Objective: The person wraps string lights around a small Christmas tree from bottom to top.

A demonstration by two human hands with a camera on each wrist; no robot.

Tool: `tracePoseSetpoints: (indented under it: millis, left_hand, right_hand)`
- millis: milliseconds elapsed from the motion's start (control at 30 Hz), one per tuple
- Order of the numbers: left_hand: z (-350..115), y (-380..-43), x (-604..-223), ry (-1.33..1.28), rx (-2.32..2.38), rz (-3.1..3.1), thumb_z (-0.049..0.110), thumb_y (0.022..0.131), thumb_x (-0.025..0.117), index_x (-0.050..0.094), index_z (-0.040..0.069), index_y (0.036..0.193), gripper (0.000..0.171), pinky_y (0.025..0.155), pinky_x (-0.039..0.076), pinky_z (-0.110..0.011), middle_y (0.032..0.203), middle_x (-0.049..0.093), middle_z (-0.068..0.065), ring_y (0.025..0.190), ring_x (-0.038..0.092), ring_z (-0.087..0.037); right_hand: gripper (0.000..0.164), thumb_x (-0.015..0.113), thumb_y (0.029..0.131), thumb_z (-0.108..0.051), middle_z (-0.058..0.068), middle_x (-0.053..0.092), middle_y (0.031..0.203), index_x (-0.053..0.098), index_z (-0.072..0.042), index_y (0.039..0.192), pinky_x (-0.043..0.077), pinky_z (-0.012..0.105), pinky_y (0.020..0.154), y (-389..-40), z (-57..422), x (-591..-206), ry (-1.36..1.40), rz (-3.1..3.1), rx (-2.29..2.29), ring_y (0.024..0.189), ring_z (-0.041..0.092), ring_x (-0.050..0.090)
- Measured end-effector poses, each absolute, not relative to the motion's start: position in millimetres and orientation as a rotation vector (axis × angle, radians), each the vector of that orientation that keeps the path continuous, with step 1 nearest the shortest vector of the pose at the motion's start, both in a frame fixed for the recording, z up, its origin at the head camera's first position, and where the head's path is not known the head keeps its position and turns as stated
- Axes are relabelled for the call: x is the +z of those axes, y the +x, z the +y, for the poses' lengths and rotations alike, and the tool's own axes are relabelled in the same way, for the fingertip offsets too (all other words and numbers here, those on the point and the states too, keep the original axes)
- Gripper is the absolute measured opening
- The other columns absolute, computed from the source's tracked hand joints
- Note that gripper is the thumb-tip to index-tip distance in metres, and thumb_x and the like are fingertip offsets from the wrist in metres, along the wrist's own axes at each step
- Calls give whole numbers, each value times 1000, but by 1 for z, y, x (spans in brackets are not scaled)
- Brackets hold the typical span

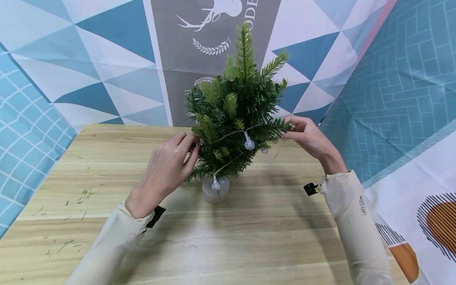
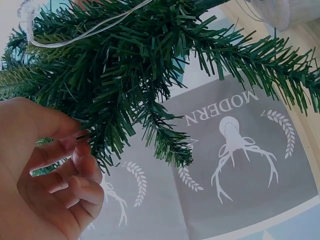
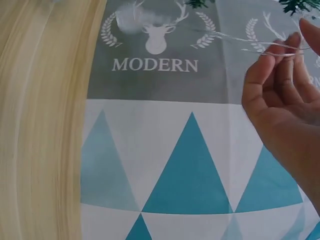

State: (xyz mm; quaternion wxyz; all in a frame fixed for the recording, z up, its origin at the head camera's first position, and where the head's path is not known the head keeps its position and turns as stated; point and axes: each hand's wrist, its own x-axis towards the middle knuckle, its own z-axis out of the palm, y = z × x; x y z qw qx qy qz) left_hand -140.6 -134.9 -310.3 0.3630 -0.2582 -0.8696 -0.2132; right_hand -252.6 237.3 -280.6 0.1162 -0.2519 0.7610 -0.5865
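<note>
Watching remotely, I judge I'm mid-draping, the light string (image 1: 249, 143) lying across the tree (image 1: 235, 105) on the counter (image 1: 249, 241), right hand (image 1: 308, 136) pinching its wire, left hand (image 1: 167, 164) pinching branch needles, and next wants slack guided around gently.

The person wears a cream left sleeve (image 1: 103, 249) and matching right sleeve (image 1: 356, 233) printed with small dark lettering (image 1: 362, 205); a black left wrist camera (image 1: 155, 217) and black right wrist camera (image 1: 310, 189) show at the cuffs (image 1: 335, 180).
</note>
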Motion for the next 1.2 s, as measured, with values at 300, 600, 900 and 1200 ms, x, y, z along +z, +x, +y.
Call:
tracePoseSetpoints:
  millis: [300, 600, 900, 1200]
  left_hand:
    - [-137, -142, -310, -653, -554, -2265, 11, 95, 61, 65, 4, 96, 8, 42, 37, -28, 83, 60, -7, 57, 49, -17]
    - [-143, -151, -311, -654, -592, -2314, 10, 96, 61, 65, 3, 102, 10, 44, 41, -29, 90, 63, -10, 57, 52, -17]
    - [-149, -151, -310, -650, -619, -2327, 9, 96, 59, 66, 4, 103, 11, 47, 44, -29, 93, 64, -8, 64, 58, -19]
    - [-152, -162, -309, -649, -650, -2399, 9, 98, 56, 64, 5, 113, 18, 51, 46, -31, 95, 65, -7, 73, 62, -18]
  right_hand:
    - [43, 54, 100, -8, 0, 23, 63, 28, -13, 66, 33, 35, 60, -271, 224, -288, -651, 2303, -1489, 58, 19, 22]
    - [45, 39, 94, 12, 5, 51, 141, 65, -10, 123, 41, 51, 103, -282, 215, -287, -625, 2483, -1477, 141, 22, 36]
    - [23, 57, 103, -23, 5, 67, 104, 69, -7, 112, 48, 35, 95, -281, 194, -280, -645, 2374, -1927, 100, 19, 62]
    - [24, 60, 97, -5, -2, 45, 65, 53, -7, 75, 44, 23, 63, -276, 175, -267, -775, 2203, -2159, 58, 11, 42]
